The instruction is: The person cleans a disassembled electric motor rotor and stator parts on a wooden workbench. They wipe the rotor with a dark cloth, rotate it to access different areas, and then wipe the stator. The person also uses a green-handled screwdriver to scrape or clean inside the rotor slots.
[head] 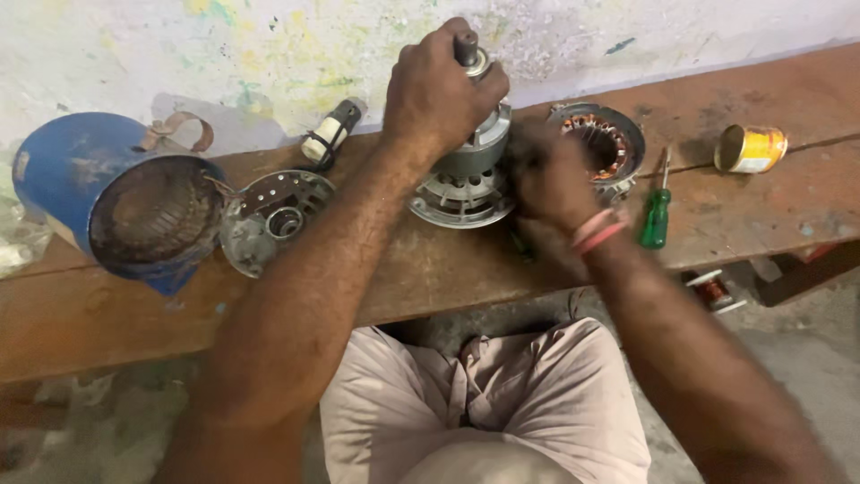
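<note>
Step in hand, as judged: working the rotor assembly (466, 166) apart or together on the wooden worktop (430, 269).

Left hand (439, 90) is clenched over the top of the assembly, around the shaft (468, 49). Right hand (548, 179) presses against its side, blurred; its grip cannot be told.

Next move likely calls for steadying from above while the end plate (461, 202) beneath the left hand is worked.

Count:
- one stator (598, 142), just beyond the right hand
- one green screwdriver (657, 215), right of it
- one yellow tin (751, 149), further right
- one blue housing (116, 202), well left of the left hand
- one end cover (273, 220) beside the housing
- one capacitor (331, 130), left of the left hand
</note>
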